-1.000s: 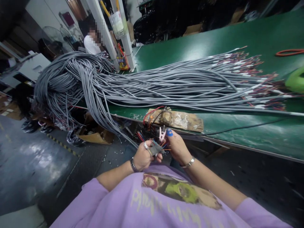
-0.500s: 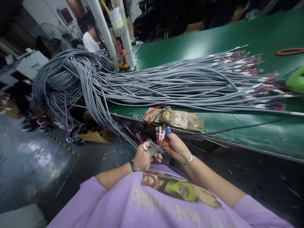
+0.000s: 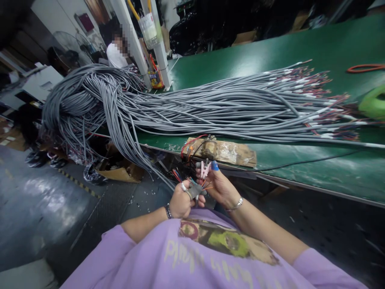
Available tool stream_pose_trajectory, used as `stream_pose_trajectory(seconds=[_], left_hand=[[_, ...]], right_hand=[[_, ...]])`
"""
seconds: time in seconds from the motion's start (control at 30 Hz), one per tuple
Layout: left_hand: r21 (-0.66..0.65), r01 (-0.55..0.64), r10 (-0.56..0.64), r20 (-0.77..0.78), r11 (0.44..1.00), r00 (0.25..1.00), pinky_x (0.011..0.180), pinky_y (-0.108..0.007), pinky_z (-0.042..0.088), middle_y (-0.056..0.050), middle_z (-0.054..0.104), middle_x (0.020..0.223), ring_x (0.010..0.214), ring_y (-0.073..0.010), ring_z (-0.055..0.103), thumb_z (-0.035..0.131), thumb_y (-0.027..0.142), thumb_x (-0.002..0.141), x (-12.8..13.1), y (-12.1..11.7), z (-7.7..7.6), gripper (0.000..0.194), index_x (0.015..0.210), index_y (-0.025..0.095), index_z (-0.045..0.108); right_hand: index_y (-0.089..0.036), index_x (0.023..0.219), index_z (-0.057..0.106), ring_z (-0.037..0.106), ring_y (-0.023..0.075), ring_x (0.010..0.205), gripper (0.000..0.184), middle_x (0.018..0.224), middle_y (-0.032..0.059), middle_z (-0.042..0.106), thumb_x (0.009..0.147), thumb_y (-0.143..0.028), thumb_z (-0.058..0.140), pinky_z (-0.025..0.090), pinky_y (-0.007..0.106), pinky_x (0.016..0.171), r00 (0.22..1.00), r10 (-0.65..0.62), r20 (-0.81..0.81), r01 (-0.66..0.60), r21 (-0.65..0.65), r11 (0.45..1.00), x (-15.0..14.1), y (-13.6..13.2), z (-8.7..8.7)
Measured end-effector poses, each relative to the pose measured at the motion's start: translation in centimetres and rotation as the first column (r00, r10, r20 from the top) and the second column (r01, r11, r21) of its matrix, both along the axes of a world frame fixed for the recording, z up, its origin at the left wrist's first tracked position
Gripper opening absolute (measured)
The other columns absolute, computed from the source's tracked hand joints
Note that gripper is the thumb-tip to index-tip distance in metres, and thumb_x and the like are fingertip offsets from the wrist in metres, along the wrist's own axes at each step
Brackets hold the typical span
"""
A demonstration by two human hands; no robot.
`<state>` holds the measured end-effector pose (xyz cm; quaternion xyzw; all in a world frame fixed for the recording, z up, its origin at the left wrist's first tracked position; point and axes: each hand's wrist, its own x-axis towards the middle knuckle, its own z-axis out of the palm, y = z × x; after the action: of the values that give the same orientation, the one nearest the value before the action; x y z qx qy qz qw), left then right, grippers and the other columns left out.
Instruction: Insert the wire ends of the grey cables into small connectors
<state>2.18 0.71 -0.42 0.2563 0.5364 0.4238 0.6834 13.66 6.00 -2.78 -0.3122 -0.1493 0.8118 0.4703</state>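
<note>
My left hand [image 3: 181,204] is closed around the ends of grey cables, low in front of my body. Thin coloured wires [image 3: 177,175] fan out above its fingers, and a dark grey wrap covers part of them. Just to the right, my right hand [image 3: 224,189] pinches a small pink clip [image 3: 205,171] between thumb and fingers. A blue cover sits on the thumb tip. Orange wire ends [image 3: 207,186] lie between the two hands, below the clip. Whether the clip's jaws touch a wire is too small to tell.
A thick bundle of grey cables [image 3: 210,104] lies along the green table [image 3: 300,160] and hangs over its left end. Near the edge is a wooden board [image 3: 234,153] with wires. A cardboard box [image 3: 120,170] stands below. Someone in white [image 3: 116,55] is at the back left.
The pink clip has turned slightly in my right hand, and its two arms show more spread. My left hand keeps its hold. The view has shifted a little.
</note>
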Motion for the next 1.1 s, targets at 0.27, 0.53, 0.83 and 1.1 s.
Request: stream_pose_trajectory(seconds=[0.27, 0.53, 0.83, 1.1], left_hand=[[0.078, 0.017, -0.015, -0.028, 0.997, 1.000, 0.041, -0.022, 0.042, 0.000, 0.060, 0.048, 0.040, -0.0108, 0.054, 0.081, 0.060, 0.047, -0.6, -0.9, -0.4, 0.056, 0.067, 0.015, 0.055], [0.135, -0.031, 0.036, -0.034, 0.990, 0.999, 0.043, -0.024, 0.046, 0.000, 0.061, 0.051, 0.042, -0.0109, 0.055, 0.080, 0.061, 0.049, -0.3, -0.6, -0.7, 0.055, 0.068, 0.015, 0.057], [0.118, -0.047, 0.049, -0.015, 0.992, 0.999, 0.042, -0.022, 0.045, 0.000, 0.061, 0.049, 0.041, -0.0101, 0.054, 0.081, 0.061, 0.045, -0.1, -0.2, -0.6, 0.057, 0.067, 0.015, 0.057], [0.088, -0.045, 0.047, -0.012, 0.995, 0.999, 0.042, -0.022, 0.044, 0.000, 0.060, 0.050, 0.041, -0.0096, 0.053, 0.081, 0.062, 0.045, 0.3, -0.1, -0.3, 0.057, 0.067, 0.015, 0.056]], right_hand=[[-0.022, 0.079, 0.073, 0.057, 0.0110, 0.061, 0.040, 0.073, 0.0001, 0.071, 0.057, -0.054, 0.081, 0.045, 0.022, 0.054, 0.998, 0.044, -0.033, -0.043, 0.018, 0.999, 0.7, 0.1, 0.0], [-0.021, 0.066, 0.066, 0.048, 0.0125, 0.055, 0.039, 0.059, -0.0019, 0.059, 0.067, -0.059, 0.071, 0.041, 0.027, 0.055, 0.925, -0.215, 0.314, 0.122, 0.290, 0.949, 0.6, -0.6, -0.4], [-0.020, 0.075, 0.070, 0.055, 0.0130, 0.053, 0.038, 0.067, 0.0014, 0.068, 0.061, -0.055, 0.079, 0.046, 0.027, 0.051, 0.998, -0.030, 0.046, 0.024, 0.127, 0.992, 0.2, 0.0, -1.2], [-0.020, 0.093, 0.069, 0.063, 0.0187, 0.056, 0.038, 0.065, 0.0021, 0.070, 0.073, -0.052, 0.072, 0.049, 0.031, 0.050, 0.994, 0.059, -0.094, -0.048, 0.112, 0.992, 0.4, -0.2, -2.1]])
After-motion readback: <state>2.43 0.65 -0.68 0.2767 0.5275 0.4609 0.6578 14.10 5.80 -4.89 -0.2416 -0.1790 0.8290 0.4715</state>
